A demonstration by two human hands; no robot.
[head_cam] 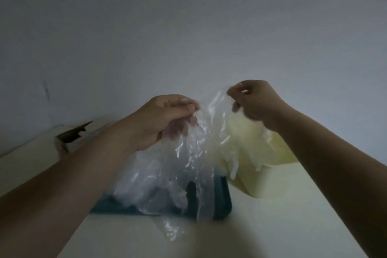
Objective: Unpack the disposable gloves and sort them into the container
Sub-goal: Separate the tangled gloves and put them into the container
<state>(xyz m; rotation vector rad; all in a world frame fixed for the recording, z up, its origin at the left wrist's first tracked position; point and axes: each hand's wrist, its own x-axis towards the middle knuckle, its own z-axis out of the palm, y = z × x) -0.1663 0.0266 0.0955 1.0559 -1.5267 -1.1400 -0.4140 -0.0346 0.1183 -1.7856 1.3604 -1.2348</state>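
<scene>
A clear thin plastic glove [196,142] hangs stretched between both hands above the table. My left hand [167,117] pinches its left edge. My right hand [255,100] pinches the right edge, held a little higher. Below them a dark teal container [222,201] sits on the white table, with more crumpled clear plastic gloves [146,184] heaped in and over it. A pale yellow packet or bag [255,163] lies just right of the container, partly behind the hanging glove and my right wrist.
The white table [272,226] runs toward a plain grey wall [188,27]. At the far left lies a torn white box with a dark opening [73,134], partly hidden by my left forearm.
</scene>
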